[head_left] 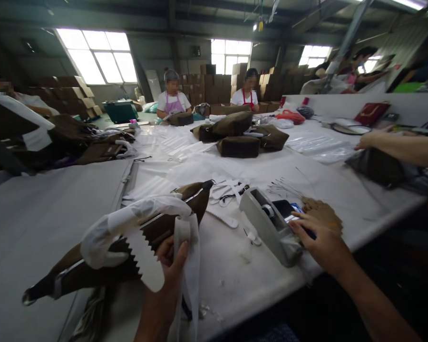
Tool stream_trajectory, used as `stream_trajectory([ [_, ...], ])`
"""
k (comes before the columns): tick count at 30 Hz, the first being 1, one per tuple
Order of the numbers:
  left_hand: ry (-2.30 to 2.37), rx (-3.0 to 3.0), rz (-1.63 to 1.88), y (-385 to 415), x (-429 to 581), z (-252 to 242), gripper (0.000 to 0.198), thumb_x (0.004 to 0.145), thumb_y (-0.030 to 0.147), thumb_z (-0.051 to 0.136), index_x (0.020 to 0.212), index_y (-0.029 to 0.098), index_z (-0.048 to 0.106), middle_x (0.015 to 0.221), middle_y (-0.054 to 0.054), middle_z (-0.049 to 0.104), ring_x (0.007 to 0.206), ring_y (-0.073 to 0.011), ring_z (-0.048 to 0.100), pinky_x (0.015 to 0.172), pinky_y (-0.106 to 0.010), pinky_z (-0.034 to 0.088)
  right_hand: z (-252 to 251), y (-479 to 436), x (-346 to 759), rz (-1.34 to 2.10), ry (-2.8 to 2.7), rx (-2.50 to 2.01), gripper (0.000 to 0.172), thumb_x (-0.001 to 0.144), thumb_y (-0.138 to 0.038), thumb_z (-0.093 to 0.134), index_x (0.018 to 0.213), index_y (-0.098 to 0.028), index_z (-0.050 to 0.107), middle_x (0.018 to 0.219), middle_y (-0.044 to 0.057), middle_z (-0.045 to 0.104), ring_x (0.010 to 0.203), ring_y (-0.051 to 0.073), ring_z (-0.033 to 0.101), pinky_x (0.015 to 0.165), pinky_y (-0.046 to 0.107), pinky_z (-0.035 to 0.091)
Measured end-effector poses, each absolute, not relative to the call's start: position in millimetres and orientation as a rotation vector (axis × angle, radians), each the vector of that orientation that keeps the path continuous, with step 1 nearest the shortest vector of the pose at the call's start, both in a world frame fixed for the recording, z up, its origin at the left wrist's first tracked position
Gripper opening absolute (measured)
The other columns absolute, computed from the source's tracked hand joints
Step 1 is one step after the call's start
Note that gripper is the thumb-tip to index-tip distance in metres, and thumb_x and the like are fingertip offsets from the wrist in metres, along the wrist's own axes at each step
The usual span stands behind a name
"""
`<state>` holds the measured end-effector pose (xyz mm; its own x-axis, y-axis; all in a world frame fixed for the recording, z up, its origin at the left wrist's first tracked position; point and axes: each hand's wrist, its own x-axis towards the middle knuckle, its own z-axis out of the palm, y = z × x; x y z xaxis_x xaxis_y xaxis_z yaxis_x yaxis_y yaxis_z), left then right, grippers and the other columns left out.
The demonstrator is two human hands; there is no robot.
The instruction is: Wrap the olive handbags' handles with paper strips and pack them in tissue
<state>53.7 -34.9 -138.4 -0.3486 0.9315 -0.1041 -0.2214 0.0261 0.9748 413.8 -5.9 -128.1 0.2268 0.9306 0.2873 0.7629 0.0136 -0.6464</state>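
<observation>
A dark olive bag (196, 202) with metal zippers lies on its side at the table's near left. White wrapping covers its curved handle (119, 221), and a white saw-edged strip (144, 256) hangs from it. My left hand (169, 266) is closed on a soft white strip (190, 251) at the handle's right end, thumb pressed on it. My right hand (316, 240) has its fingers stretched out beside a grey tape dispenser (271, 232), over a dark flat object with blue edges (308, 232). Whether the fingertips touch it, I cannot tell.
Brown paper pieces (323, 213), thin dark cords and another saw-edged strip (223, 218) lie around the dispenser. Several olive bags (238, 145) are piled farther back, near clear plastic sheets (321, 147). Another person's arm (403, 147) reaches in from the right; co-workers sit opposite.
</observation>
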Motion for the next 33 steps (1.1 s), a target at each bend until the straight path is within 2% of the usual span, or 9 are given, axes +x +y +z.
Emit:
stream_trajectory([
  [5,1.317,0.793,1.449,-35.7,51.6,-137.4,0.049,0.075,0.048,0.081,0.113,0.019,0.068,0.114,-0.007,0.073,0.117,-0.0278,0.064,0.107,-0.041,0.044,-117.8,-13.2,404.1,0.922,-1.238,-1.606,0.046,0.076,-0.068,0.067,0.081,-0.024,0.080,0.136,0.008,0.063,0.137,0.036,0.046,0.120,0.053,0.025],
  [8,1.298,0.815,1.448,-37.4,51.1,-136.6,0.049,0.076,0.045,0.081,0.114,0.018,0.068,0.112,-0.008,0.074,0.115,-0.0281,0.065,0.104,-0.039,0.047,-106.1,-18.8,397.3,0.951,-1.088,-1.479,0.040,0.072,-0.064,0.076,0.078,-0.025,0.080,0.135,0.008,0.064,0.140,0.034,0.042,0.123,0.051,0.019],
  [12,1.318,0.812,1.483,-33.7,50.3,-142.9,0.049,0.073,0.046,0.082,0.111,0.018,0.070,0.109,-0.008,0.075,0.111,-0.0281,0.067,0.102,-0.038,0.049,-93.4,-31.7,397.4,0.826,-1.000,-1.382,0.031,0.068,-0.056,0.084,0.082,-0.028,0.081,0.126,0.006,0.070,0.137,0.032,0.047,0.122,0.048,0.024],
  [17,1.319,0.773,1.464,-28.6,47.9,-148.5,0.052,0.072,0.049,0.083,0.112,0.020,0.068,0.110,-0.006,0.075,0.113,-0.0264,0.066,0.099,-0.035,0.049,-87.7,-58.8,407.2,0.807,-1.103,-1.633,0.045,0.068,-0.064,0.080,0.096,-0.029,0.081,0.118,0.005,0.073,0.126,0.033,0.057,0.120,0.047,0.031],
  [20,1.326,0.732,1.417,-28.2,46.9,-146.2,0.055,0.069,0.050,0.085,0.112,0.019,0.069,0.101,-0.006,0.076,0.100,-0.0247,0.070,0.085,-0.030,0.053,-94.7,-72.8,413.8,0.916,-1.042,-1.820,0.060,0.060,-0.073,0.079,0.098,-0.027,0.081,0.111,0.008,0.075,0.111,0.036,0.065,0.111,0.051,0.042],
  [23,1.320,0.728,1.425,-27.7,46.6,-143.6,0.056,0.067,0.049,0.086,0.110,0.018,0.070,0.099,-0.007,0.077,0.096,-0.0236,0.070,0.082,-0.028,0.054,-107.2,-78.4,415.7,1.007,-0.964,-1.841,0.066,0.054,-0.076,0.080,0.092,-0.022,0.082,0.106,0.012,0.076,0.104,0.036,0.068,0.096,0.044,0.055],
  [26,1.335,0.717,1.429,-26.8,46.4,-142.5,0.055,0.066,0.047,0.087,0.110,0.018,0.070,0.101,-0.007,0.077,0.097,-0.0241,0.071,0.082,-0.029,0.055,-123.4,-76.6,414.5,1.051,-0.969,-1.772,0.062,0.059,-0.073,0.080,0.090,-0.019,0.082,0.105,0.012,0.076,0.107,0.033,0.066,0.087,0.034,0.058],
  [29,1.368,0.707,1.410,-26.4,45.6,-141.5,0.054,0.066,0.044,0.087,0.110,0.018,0.070,0.098,-0.007,0.077,0.094,-0.0249,0.072,0.083,-0.031,0.056,-142.5,-72.4,416.1,1.004,-1.028,-1.749,0.061,0.069,-0.071,0.075,0.094,-0.016,0.080,0.097,0.011,0.076,0.095,0.028,0.068,0.083,0.032,0.057],
  [33,1.371,0.690,1.417,-26.1,45.8,-140.9,0.054,0.063,0.043,0.088,0.108,0.018,0.070,0.095,-0.007,0.077,0.091,-0.0252,0.072,0.082,-0.032,0.056,-163.2,-75.5,420.1,0.850,-1.154,-1.862,0.059,0.079,-0.071,0.064,0.096,-0.016,0.076,0.085,0.008,0.073,0.078,0.023,0.066,0.068,0.029,0.054],
])
